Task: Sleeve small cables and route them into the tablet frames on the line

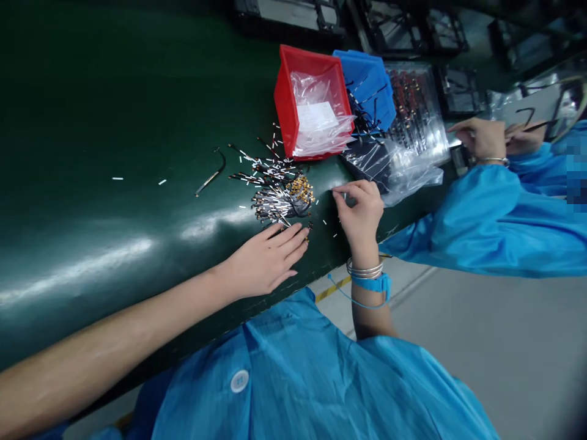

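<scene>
My left hand (pixel 266 260) lies palm down on the green table (pixel 92 244), fingers stretched out along the near edge of a pile of thin dark cables (pixel 275 205). The cables have white strips and gold-coloured ends, many bunched together. To the right of the pile, my right hand (pixel 362 214) is closed, thumb and forefinger pinched together close to the tabletop. Whatever may be between those fingertips is too small to make out. A single curved cable (pixel 211 178) lies apart on the left, and small white strips (pixel 117 178) are scattered around.
Behind the pile stands a red bin (pixel 287 113) with clear plastic bags, beside a blue bin (pixel 373 85) of dark cables. A plastic bag (pixel 398 168) and a clear tray (pixel 431 110) of parts lie right. A co-worker's hands (pixel 488 140) and blue sleeves are at far right.
</scene>
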`<state>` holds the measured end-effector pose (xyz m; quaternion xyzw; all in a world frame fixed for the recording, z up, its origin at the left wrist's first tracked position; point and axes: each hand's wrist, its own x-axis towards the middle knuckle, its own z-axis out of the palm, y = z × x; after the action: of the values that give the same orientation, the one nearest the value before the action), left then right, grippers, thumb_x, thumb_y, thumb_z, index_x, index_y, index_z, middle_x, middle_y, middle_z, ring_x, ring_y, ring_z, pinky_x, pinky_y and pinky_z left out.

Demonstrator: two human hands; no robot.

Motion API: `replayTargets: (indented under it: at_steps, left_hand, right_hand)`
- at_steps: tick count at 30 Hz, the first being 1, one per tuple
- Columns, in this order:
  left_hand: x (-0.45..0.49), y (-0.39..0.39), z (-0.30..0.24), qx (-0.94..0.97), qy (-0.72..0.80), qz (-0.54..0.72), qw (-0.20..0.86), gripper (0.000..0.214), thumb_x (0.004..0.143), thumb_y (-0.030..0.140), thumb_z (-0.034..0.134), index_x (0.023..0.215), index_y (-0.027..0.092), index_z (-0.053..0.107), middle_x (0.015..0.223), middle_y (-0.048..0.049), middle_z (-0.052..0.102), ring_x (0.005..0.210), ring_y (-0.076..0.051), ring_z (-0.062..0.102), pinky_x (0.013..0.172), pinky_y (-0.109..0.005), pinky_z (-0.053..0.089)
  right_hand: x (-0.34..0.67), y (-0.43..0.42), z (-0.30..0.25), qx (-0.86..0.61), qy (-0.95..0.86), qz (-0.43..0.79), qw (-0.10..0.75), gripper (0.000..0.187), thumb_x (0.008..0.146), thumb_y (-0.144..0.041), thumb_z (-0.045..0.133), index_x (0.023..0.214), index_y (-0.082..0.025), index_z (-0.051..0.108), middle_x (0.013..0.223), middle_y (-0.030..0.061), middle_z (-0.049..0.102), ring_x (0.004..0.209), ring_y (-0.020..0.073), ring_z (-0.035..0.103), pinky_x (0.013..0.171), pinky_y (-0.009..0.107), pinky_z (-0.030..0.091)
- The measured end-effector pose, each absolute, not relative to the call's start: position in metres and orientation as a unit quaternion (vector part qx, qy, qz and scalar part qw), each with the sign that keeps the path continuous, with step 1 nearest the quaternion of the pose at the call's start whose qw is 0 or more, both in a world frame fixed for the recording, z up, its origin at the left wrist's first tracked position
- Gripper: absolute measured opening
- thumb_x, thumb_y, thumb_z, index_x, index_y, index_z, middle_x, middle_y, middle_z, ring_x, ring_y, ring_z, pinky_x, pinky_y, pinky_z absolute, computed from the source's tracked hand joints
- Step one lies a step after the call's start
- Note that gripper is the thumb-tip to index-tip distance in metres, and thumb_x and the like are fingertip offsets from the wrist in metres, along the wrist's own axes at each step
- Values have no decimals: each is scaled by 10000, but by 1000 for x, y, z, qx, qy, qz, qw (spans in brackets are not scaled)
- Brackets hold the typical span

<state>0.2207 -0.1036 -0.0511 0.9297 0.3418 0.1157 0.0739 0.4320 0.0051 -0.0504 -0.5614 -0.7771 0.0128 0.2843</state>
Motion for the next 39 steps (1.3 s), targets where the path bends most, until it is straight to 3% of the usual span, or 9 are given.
replayTargets:
  at_steps: [11,18,23,33,39]
  left_hand:
    - [220,-104,-52,927,339,149,69,475,966,391,435,1310,84,552,1461,-139,452,1351,-282,421,1071,-419,351]
    - [210,-114,-44,897,357,261,10,310,958,224,428,1091,108,683,1239,-103,659,1180,-220,583,1049,-364,391]
    - [212,-117,-51,930,316,181,48,396,973,310,422,1237,93,623,1365,-114,564,1286,-250,499,1072,-379,360]
    - [215,-114,-51,936,317,127,87,468,977,364,420,1326,79,545,1382,-127,546,1309,-260,472,1054,-375,345]
    - [217,-114,-52,936,317,130,81,454,978,342,414,1321,79,552,1375,-126,551,1299,-258,483,1056,-375,341]
  right_hand:
    - [435,10,-57,-585,-748,63,308,71,754,-164,666,706,-216,669,702,-18,614,666,145,510,678,313,449]
    - [422,-40,-39,-603,-701,97,368,77,804,-220,646,732,-210,669,718,-7,613,675,140,532,601,285,435]
    - [403,-100,-40,-612,-692,148,354,95,828,-231,628,750,-214,680,731,4,639,677,142,560,550,278,437]
    - [391,-105,-54,-600,-721,71,340,101,842,-227,619,761,-227,679,717,5,641,714,156,569,637,308,479]
    - [395,-122,-50,-557,-788,-19,262,225,870,-179,563,1023,-252,711,817,44,650,772,180,553,679,333,482]
